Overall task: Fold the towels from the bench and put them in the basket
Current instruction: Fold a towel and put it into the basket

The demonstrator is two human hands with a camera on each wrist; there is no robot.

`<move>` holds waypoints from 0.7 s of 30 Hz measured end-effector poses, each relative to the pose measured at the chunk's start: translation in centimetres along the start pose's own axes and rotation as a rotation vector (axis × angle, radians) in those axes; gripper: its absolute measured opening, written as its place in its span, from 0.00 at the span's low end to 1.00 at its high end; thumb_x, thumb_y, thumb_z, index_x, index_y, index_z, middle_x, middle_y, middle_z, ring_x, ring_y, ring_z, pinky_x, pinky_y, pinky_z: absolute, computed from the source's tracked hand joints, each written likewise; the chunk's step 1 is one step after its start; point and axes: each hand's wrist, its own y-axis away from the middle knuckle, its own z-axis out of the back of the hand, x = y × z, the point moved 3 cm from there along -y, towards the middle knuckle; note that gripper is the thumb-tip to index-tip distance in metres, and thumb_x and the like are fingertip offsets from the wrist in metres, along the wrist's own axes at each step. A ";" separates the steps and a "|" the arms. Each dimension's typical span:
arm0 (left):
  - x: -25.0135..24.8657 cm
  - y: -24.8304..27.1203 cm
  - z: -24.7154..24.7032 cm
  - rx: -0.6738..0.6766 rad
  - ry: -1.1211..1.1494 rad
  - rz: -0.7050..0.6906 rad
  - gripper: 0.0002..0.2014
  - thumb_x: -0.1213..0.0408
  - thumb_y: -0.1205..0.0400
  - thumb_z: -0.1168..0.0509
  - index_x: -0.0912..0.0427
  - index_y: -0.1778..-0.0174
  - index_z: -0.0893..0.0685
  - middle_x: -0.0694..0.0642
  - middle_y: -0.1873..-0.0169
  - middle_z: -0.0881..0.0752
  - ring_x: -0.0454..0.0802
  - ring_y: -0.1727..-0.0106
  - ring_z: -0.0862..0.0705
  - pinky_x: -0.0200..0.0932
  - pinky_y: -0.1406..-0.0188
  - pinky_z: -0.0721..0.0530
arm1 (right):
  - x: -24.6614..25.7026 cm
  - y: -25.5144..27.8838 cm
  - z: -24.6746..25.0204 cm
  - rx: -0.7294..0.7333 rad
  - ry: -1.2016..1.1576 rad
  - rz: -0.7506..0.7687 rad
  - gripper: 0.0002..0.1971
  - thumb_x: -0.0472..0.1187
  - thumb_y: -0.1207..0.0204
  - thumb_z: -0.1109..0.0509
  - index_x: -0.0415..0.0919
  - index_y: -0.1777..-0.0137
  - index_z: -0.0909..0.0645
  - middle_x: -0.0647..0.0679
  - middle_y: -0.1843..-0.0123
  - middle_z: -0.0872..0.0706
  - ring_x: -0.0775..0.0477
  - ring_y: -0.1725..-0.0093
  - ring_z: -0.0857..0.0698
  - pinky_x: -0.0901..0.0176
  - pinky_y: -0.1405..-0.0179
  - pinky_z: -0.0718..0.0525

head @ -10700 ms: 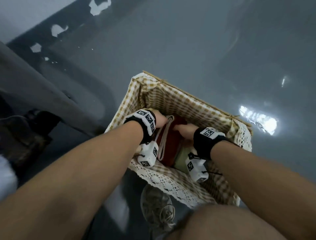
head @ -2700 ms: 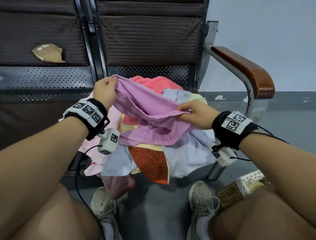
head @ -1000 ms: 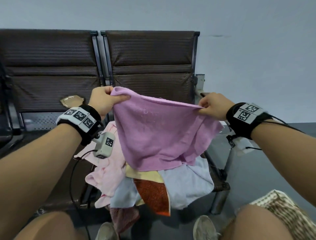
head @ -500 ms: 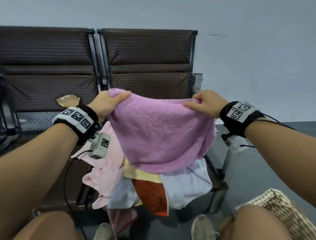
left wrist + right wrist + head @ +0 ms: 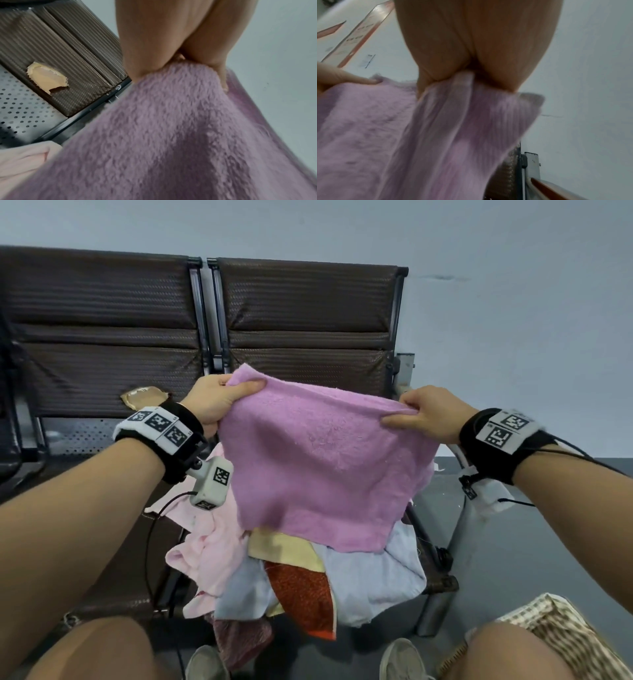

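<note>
Purple terry: towel (image 5: 318,470) held up in the air over the table (image 5: 442,582), spread between both hands, lower edge draping onto the pile (image 5: 301,577) on the seat.
Left hand: left hand (image 5: 214,402) grips the towel's upper left corner, thumb on the near face, fingers (image 5: 221,75) curled behind the cloth; corner tuft pokes above the fist.
Right hand: right hand (image 5: 431,414) pinches the upper right corner, fingers (image 5: 426,83) clamped on bunched cloth; grasp looks firm in the right wrist view.
Towel axis: long axis runs left-right between the two hands, roughly level, left corner a bit higher; flat face toward the person, free edge hangs down.
Towel shape: one layer as far as I can tell, no fold crease visible, slight sag in the top edge.
Progress: judged early on this towel; it is opened out, not yet folded.
Left to do: fold this one, put it in the basket (image 5: 561,635), then the rest of the pile.
Pile: pale pink, yellow, light blue, orange-red and dark red pieces, all loose and unfolded, some hanging off the seat's front edge.
Basket: at lower right by the person's right knee, only a checked-lined corner shows; contents cannot be seen.
Table: dark woven seats and backs, torn patch (image 5: 145,398) on the left seat back.
Risk: judged low; the hanging edge might catch the pile when it is folded.
</note>
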 end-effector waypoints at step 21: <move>-2.9 3.5 -11.5 0.028 -0.031 -0.380 0.03 0.70 0.16 0.32 0.65 0.54 0.16 0.58 0.60 0.13 0.45 0.58 0.18 0.41 0.54 0.18 | 7.3 -3.9 -3.9 -0.067 -1.168 -0.503 0.14 0.41 0.12 0.37 0.28 0.46 0.17 0.35 0.53 0.14 0.42 0.58 0.13 0.51 0.57 0.12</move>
